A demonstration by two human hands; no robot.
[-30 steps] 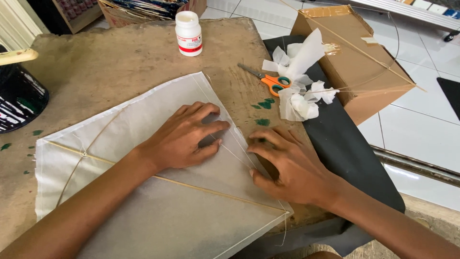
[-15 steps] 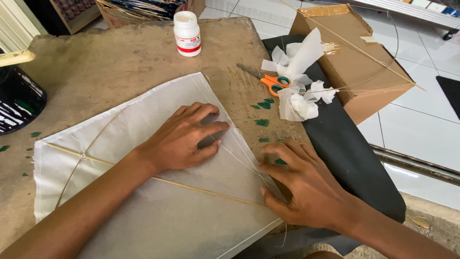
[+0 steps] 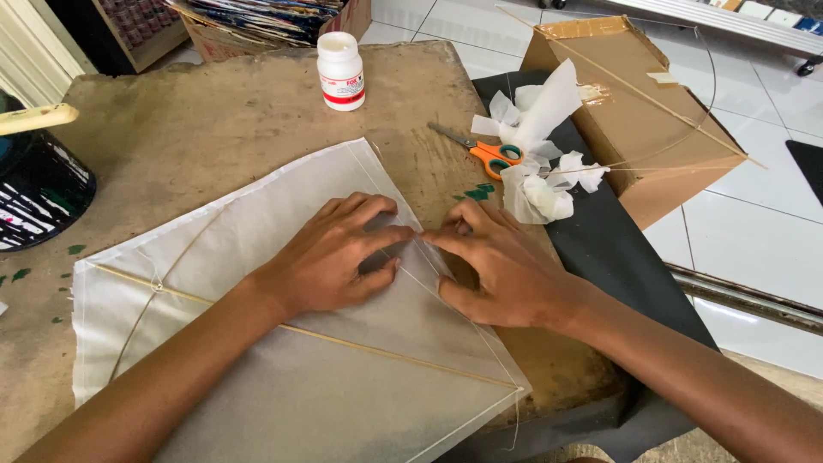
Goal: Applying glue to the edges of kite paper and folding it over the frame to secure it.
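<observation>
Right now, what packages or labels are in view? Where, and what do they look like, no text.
Glue bottle: upright at the far edge of the wooden table, small white cylinder with a red-and-white label band.
Cardboard box: right of the table on the tiled floor, brown, taped top, thin bamboo sticks lying across it.
Open box of printed sheets: beyond the table's far edge, brown, stuffed with colourful paper.
No signs or screens visible.

A worn brown bench stands on a floor of glossy white tiles (daylight gleams off them), a black cloth draped at its right edge, wooden crate behind
</observation>
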